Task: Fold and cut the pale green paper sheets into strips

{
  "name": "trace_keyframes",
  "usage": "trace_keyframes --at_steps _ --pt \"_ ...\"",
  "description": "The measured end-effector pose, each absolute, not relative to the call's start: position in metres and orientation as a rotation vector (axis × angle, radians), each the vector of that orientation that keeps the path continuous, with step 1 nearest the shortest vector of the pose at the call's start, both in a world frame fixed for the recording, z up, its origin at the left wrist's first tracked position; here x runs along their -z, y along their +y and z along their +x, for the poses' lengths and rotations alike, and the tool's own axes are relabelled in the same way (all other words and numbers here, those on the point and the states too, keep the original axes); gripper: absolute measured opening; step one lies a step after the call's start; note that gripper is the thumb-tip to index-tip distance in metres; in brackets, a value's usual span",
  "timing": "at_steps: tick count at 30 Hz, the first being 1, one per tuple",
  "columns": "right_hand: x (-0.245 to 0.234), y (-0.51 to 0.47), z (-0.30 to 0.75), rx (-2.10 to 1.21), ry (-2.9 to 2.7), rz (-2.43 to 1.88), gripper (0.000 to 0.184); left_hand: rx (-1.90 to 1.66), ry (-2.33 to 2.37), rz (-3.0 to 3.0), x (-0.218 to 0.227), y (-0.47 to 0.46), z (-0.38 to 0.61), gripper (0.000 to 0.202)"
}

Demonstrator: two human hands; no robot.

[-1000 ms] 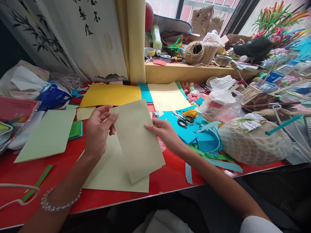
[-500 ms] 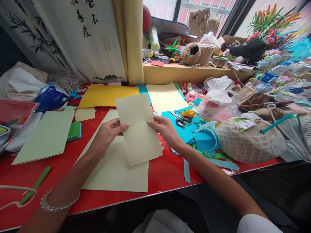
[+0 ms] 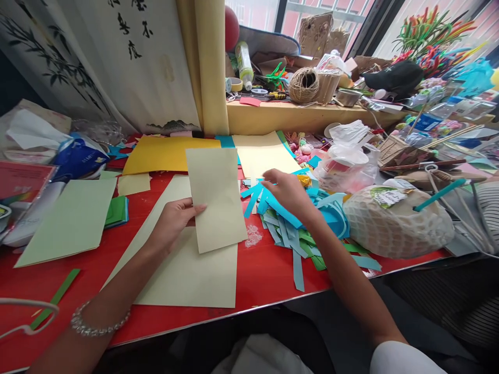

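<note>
- Left hand (image 3: 176, 221): gripping the small pale-green paper rectangle (image 3: 218, 202) by its left edge, thumb on the near face.
- Small pale-green paper rectangle: slightly tilted, in front of the large pale-green sheet (image 3: 195, 283), which lies on the red tabletop (image 3: 261, 280).
- Right hand (image 3: 288, 191): fingers curled, over the blue paper strips (image 3: 286, 234); cannot tell whether it grips anything.
- Folded green paper (image 3: 115, 212): left of the left hand, beside the pale-green sheets (image 3: 70, 221).
- Yellow sheet (image 3: 156, 154): lies behind the small pale-green paper rectangle.
</note>
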State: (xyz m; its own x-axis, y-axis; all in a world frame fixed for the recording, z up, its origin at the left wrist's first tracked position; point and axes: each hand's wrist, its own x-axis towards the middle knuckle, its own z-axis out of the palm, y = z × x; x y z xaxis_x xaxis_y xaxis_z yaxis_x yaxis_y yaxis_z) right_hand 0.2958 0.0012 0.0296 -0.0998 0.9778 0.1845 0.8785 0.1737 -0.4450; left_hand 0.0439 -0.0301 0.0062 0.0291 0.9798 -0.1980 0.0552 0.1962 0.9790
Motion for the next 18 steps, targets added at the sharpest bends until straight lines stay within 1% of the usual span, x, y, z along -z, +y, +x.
trace_keyframes --at_steps 1,3,5,7,10,14,16,18 --pt "-0.031 0.004 0.308 -0.096 -2.112 -2.017 0.029 -1.029 1.325 1.112 -0.004 -0.029 0.042 0.038" --pt "-0.030 0.009 0.329 -0.026 -2.132 -2.186 0.025 -1.059 1.345 1.097 -0.002 -0.025 0.039 0.040" --pt "-0.027 0.011 0.343 -0.014 -2.164 -2.259 0.019 -1.080 1.350 1.076 0.000 -0.023 0.037 0.042" --pt "-0.023 0.013 0.348 0.007 -2.191 -2.298 0.018 -1.097 1.350 1.061 0.000 -0.022 0.036 0.042" --pt "-0.021 0.014 0.346 0.061 -2.196 -2.346 0.020 -1.111 1.350 1.046 -0.001 -0.022 0.037 0.040" --pt "-0.024 0.012 0.339 0.198 -2.185 -2.307 0.021 -1.125 1.342 1.023 -0.001 -0.021 0.034 0.038" --pt "-0.027 0.010 0.335 0.301 -2.141 -2.240 0.025 -1.136 1.330 1.007 -0.003 -0.019 0.032 0.036" --pt "-0.031 0.008 0.331 0.419 -2.059 -2.108 0.033 -1.153 1.311 0.969 -0.005 -0.018 0.030 0.032"
